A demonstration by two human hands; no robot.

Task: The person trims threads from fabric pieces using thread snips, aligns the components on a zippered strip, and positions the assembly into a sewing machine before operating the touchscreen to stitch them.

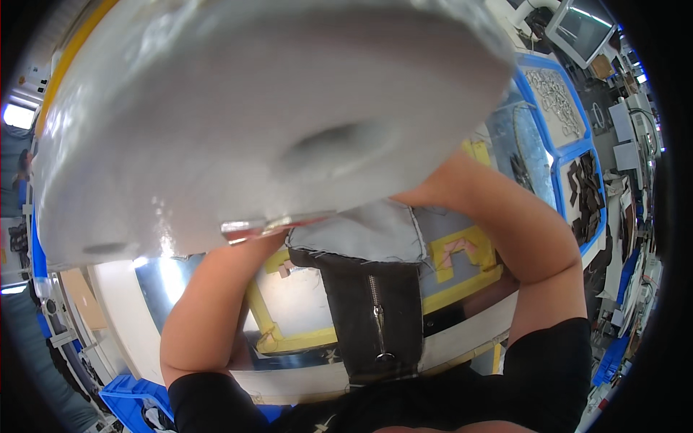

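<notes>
A large pale grey machine head fills the upper middle and hides both my hands. From the left, my left forearm reaches up under its lower edge. My right forearm bends in from the right and goes behind it at the wrist. Between my arms lies a dark fabric piece with a metal zipper, its slider and ring pull showing. A light grey fabric piece with frayed edges adjoins its far end. Whether my fingers touch the fabric cannot be seen.
Yellow tape marks the shiny worktop under the fabric. At right, one blue tray holds small metal parts; another blue tray holds dark strips. A blue crate stands at lower left. A screen is at upper right.
</notes>
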